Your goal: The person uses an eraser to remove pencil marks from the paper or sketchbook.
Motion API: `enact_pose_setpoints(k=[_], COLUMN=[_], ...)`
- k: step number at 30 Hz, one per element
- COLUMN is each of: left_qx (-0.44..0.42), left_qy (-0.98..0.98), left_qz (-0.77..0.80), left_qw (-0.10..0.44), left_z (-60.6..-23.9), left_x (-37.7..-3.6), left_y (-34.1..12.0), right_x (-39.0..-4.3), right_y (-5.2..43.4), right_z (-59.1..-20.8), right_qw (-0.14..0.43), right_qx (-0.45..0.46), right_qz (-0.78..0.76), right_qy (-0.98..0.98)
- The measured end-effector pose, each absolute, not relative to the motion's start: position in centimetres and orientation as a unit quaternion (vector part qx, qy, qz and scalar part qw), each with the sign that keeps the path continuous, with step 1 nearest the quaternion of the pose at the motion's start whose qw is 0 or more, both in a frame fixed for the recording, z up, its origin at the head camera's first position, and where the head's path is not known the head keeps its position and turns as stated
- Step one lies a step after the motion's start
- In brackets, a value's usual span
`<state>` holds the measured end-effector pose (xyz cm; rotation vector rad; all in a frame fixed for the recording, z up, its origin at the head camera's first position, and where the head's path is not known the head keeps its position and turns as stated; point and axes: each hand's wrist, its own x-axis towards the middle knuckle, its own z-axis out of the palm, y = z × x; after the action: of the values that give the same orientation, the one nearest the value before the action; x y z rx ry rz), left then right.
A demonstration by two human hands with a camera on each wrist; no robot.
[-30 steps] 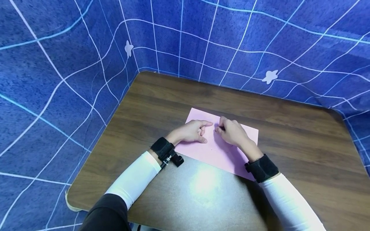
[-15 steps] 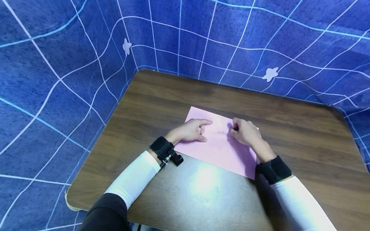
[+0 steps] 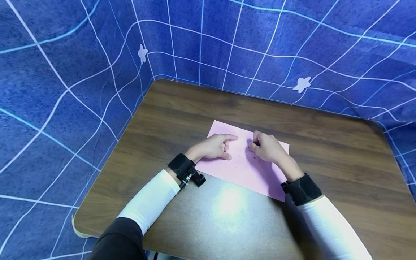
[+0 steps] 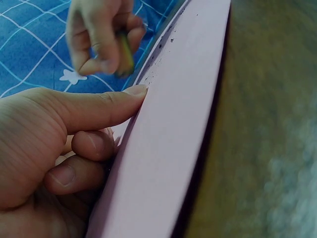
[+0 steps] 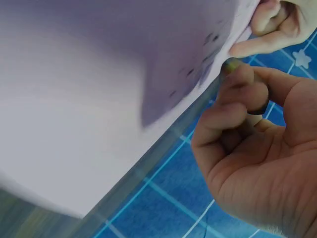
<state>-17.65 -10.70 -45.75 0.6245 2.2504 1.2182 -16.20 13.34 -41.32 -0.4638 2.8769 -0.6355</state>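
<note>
A pink sheet of paper (image 3: 240,175) lies on the wooden table, with small dark crumbs scattered over its middle. My left hand (image 3: 212,147) rests on its left part, index finger and thumb stretched out and the other fingers curled in. Over the upper right part of the sheet, my right hand (image 3: 268,148) pinches a small dark and yellow-green eraser (image 4: 126,53) between thumb and fingers. In the right wrist view only the tip of the eraser (image 5: 229,66) shows, close at the paper; the fingers hide most of it.
The brown wooden table (image 3: 182,108) extends on all sides of the paper. Blue cloth (image 3: 227,43) with white lines and star shapes hangs behind and to the left. Black straps with small devices (image 3: 186,169) sit on both wrists.
My right hand slid right across the paper with the eraser, then came partway back left. Crumbs came into view where it had been. The left hand stayed in place.
</note>
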Motion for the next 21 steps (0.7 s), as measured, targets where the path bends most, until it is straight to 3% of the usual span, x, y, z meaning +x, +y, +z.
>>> enact_pose_setpoints(k=[6, 21], left_qx=[0.238, 0.233], left_qy=[0.83, 0.833], left_qz=[0.44, 0.44], left_qw=[0.246, 0.242], left_z=[-45.7, -45.7], left_x=[-17.7, -17.6], left_y=[-10.7, -10.5], right_x=[-17.3, -16.6], right_y=[11.7, 15.3], right_z=[-41.9, -42.5], right_qw=[0.097, 0.08], right_qx=[-0.158, -0.115], right_qz=[-0.23, -0.233], right_qy=[0.955, 0.962])
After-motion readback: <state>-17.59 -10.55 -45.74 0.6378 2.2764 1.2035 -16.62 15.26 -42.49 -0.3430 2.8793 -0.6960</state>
